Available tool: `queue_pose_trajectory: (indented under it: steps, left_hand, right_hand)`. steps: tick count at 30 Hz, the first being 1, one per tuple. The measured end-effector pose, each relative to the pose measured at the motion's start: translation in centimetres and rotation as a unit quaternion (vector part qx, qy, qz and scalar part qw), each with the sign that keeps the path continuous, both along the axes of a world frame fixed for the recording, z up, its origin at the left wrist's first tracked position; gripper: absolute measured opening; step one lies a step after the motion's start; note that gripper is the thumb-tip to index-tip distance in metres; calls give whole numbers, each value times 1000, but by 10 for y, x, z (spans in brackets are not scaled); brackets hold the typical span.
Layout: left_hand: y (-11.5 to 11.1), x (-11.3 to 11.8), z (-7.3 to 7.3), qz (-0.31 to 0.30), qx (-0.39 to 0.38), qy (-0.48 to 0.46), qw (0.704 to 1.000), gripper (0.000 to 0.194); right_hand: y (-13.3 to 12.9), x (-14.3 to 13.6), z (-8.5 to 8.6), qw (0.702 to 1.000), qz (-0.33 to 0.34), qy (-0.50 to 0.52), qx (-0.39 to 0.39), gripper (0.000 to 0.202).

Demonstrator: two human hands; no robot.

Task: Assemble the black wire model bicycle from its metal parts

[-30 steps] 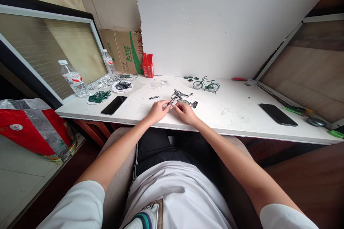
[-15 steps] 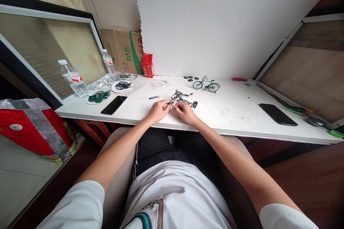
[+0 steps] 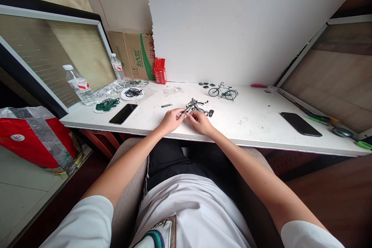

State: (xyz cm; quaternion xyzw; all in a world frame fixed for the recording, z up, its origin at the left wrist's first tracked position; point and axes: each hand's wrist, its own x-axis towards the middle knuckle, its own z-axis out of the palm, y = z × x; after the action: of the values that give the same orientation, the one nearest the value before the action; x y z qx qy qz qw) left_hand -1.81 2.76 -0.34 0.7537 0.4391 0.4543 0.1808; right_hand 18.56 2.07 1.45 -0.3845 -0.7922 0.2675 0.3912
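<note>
Near the table's front edge, my left hand (image 3: 172, 119) and my right hand (image 3: 200, 121) meet, both with fingers pinched on a small dark model part (image 3: 188, 109). Its lower end lies between the fingertips, and the fine detail is too small to make out. Just behind my hands are more black and grey model pieces (image 3: 194, 102), partly covered by my right hand. A small black piece (image 3: 211, 113) lies to their right. Farther back stands a green model bicycle (image 3: 223, 92), upright on its wheels.
On the white table (image 3: 255, 116), a phone (image 3: 123, 114) and plates of green parts (image 3: 107, 104) and black parts (image 3: 132, 92) lie left. Two water bottles (image 3: 81, 87) stand behind them. Another phone (image 3: 301, 124) lies right. A red box (image 3: 160, 71) stands at the back.
The dark pieces at my fingertips have shifted very slightly. Both hands keep nearly the same place and pinch.
</note>
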Motion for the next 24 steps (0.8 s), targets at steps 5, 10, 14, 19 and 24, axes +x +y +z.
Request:
queue_pose_trajectory:
  steps: [5,10,14,19,24]
  left_hand:
    - [-1,0,1,-5,1,-4,1000,33]
    - [0,0,0,-6,-8,-10,1000,34]
    - [-1,0,0,-10,-13,-13,1000,34]
    - [-1,-1,1,-15,-18,-16,1000,34]
    - [-1,-1,1,-18,-23,-19,999,35]
  right_hand:
    - [0,0,1,1000,-3,-2,-2,46]
    - [0,1,1,1000,-4,-4,1,48]
    - [0,1,1,1000,-6,-2,4,47]
    - [-1,0,2,1000,-3,7,8,46]
    - [0,1,2,1000,-4,5,7,46]
